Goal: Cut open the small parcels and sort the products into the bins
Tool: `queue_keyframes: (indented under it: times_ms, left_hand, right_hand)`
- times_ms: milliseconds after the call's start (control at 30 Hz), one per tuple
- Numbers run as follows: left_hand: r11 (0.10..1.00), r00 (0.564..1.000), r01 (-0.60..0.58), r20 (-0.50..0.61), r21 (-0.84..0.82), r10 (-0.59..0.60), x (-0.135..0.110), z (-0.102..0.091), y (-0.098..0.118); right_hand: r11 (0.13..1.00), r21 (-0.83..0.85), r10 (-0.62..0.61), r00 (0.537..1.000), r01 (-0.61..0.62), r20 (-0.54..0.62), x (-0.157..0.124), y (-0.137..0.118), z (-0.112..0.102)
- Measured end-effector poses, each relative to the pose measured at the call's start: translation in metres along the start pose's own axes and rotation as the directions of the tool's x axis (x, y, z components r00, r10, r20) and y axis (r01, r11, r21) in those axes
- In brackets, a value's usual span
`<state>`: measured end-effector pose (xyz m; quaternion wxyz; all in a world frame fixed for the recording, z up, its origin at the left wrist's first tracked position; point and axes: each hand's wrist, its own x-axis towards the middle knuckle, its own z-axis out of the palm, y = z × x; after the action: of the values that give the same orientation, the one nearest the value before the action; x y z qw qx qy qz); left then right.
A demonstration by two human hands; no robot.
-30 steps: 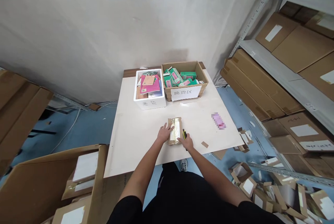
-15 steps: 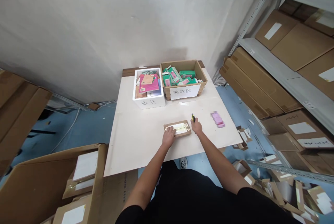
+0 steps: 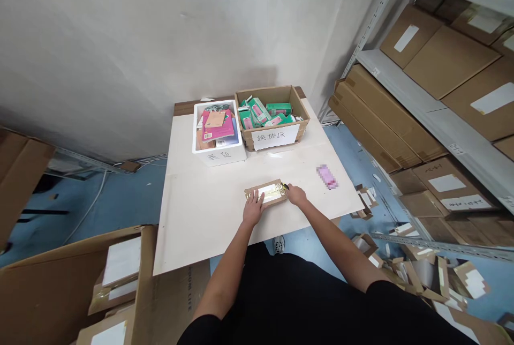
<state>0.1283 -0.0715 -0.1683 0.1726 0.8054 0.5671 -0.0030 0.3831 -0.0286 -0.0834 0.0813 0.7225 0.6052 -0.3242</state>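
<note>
A small flat cardboard box [image 3: 270,193] with a white label and shiny tape lies near the front of the white-covered table [image 3: 201,216]. My left hand [image 3: 253,209] rests on its left part, fingers spread over the top. In my right hand [image 3: 296,195] is a yellow and black utility knife [image 3: 285,187], its front end at the box's right end. Whether the blade is in the tape I cannot tell.
Behind stand a white foam box [image 3: 227,156] of packets and a carton [image 3: 303,120] of green-and-pink boxes. A blurred pink item [image 3: 327,177] lies at right. A large carton [image 3: 146,248] of parcels stands left; shelves [image 3: 425,88] of cartons stand right.
My right hand has brought the utility knife left and down to the box's right end. My left hand stays on the box, its fingers now more spread. The view has shifted slightly.
</note>
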Motion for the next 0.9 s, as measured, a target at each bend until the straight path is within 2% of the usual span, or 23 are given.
queue_keyframes:
  times_ms: [400,700,900]
  left_hand:
    - [0.999,0.999,-0.041,0.021,0.022,0.040,-0.004,-0.002,-0.003]
    - [0.999,0.998,-0.052,0.040,-0.011,0.052,-0.003,-0.001,-0.005]
    - [0.999,0.998,-0.030,0.056,-0.029,0.032,-0.004,-0.011,-0.003]
  right_hand:
    - [0.997,-0.082,0.018,0.996,-0.010,0.092,-0.020,-0.004,-0.003]
    - [0.996,-0.092,0.023,0.995,-0.014,0.101,-0.037,0.012,0.017]
    - [0.999,0.028,0.036,0.989,-0.041,0.143,-0.049,0.022,0.024]
